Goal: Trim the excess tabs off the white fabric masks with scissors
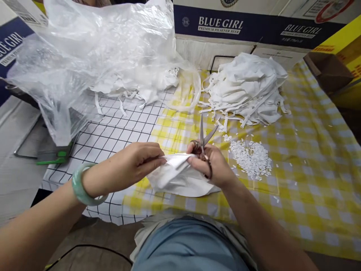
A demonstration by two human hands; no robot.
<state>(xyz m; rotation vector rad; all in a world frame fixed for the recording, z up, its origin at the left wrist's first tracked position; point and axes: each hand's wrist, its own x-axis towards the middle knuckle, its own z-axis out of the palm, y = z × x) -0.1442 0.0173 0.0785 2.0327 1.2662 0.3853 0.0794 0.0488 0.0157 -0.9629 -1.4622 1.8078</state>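
My left hand [132, 163], a pale green bangle on its wrist, pinches the edge of a white fabric piece [177, 178] held just above the table. My right hand [213, 165] grips small scissors [203, 139] with the blades apart and pointing away from me; its fingers also touch the same fabric. A heap of small white cut bits [251, 158] lies just right of my right hand.
A pile of white fabric pieces with straps [248, 90] sits at the back right. A big clear plastic bag [96, 56] with more white pieces lies back left. Blue Girl beer cartons [254, 26] line the back. Yellow checked cloth [310, 169] and white grid cloth [113, 135] cover the table.
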